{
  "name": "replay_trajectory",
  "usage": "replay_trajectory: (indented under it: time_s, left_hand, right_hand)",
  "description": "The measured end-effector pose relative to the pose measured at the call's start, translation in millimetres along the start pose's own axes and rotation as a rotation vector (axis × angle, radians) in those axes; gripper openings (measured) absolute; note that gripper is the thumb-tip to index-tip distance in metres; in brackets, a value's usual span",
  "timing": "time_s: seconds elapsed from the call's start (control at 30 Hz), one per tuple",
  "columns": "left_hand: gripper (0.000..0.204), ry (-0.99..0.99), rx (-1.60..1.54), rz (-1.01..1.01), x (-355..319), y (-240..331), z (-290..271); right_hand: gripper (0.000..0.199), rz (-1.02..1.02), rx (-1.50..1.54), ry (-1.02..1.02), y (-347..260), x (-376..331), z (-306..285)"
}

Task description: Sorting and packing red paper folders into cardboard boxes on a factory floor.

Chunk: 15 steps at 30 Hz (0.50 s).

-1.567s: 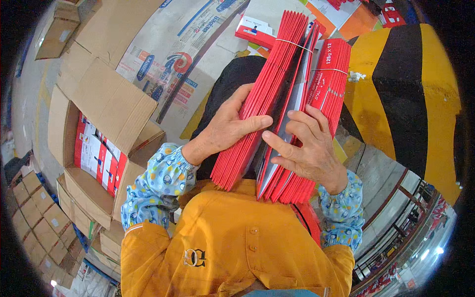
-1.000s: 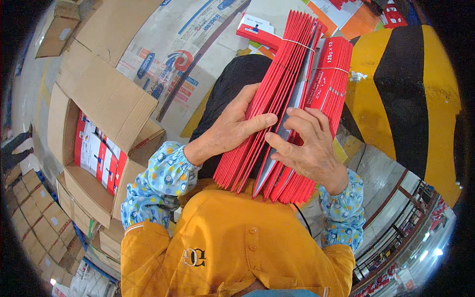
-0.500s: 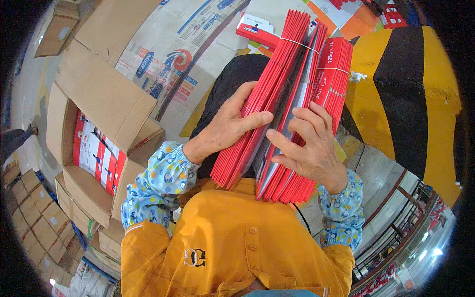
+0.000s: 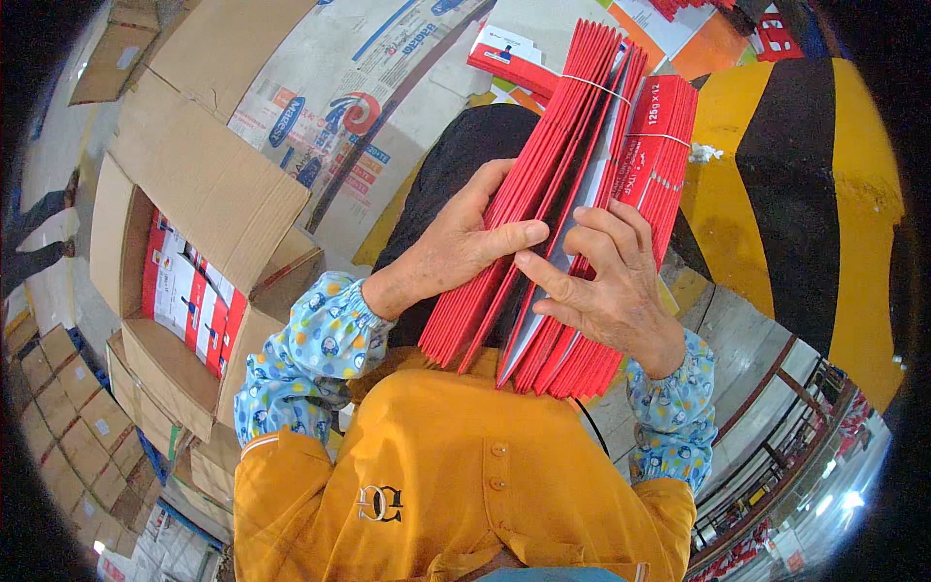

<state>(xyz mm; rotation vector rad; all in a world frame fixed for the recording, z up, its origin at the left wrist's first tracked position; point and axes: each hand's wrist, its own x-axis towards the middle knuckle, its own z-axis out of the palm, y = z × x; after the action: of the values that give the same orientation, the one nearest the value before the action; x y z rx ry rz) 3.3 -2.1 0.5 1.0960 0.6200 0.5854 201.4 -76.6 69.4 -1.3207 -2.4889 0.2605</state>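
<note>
Over my lap I hold a bundle of flat red cartons (image 4: 529, 179), with a thin white band around its upper part. My left hand (image 4: 448, 238) grips its left side, thumb lying across the carton edges near the middle. My right hand (image 4: 616, 286) is at the right side, its thumb and fingers bent around the parted edges. Between the hands the cartons fan apart, and a pale inner face shows in the gap. Against the right side lies another banded bundle of red cartons (image 4: 661, 131), partly hidden behind my right hand.
An open cardboard box (image 4: 170, 364) at the left contains red-and-white packages (image 4: 194, 301). More red cartons (image 4: 509, 63) lie ahead. A yellow-and-black striped block (image 4: 790, 184) stands on the right. Stacked brown boxes (image 4: 82, 417) are at far left, near another person's legs (image 4: 39, 238).
The bundle and both hands have shifted slightly to the right. The gap between the fanned cartons has changed a little. At far left, more of the other person's legs shows.
</note>
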Motion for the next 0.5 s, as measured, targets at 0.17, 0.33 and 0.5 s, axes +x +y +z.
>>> replay_trajectory:
  time_s: [0.17,0.33,0.5]
  left_hand:
    - [0.057,0.009,0.009,0.016,-0.6,-2.7,1.1]
    - [0.058,0.018,0.006,0.019,-0.6,-2.3,1.2]
    - [0.058,0.031,0.077,0.052,-1.0,-2.4,-2.8]
  right_hand:
    - [0.056,-0.011,-0.010,-0.003,0.0,1.3,1.6]
    - [0.054,-0.011,-0.013,0.013,-0.8,2.4,1.7]
    - [0.049,0.001,0.025,0.015,-1.1,4.1,-2.1]
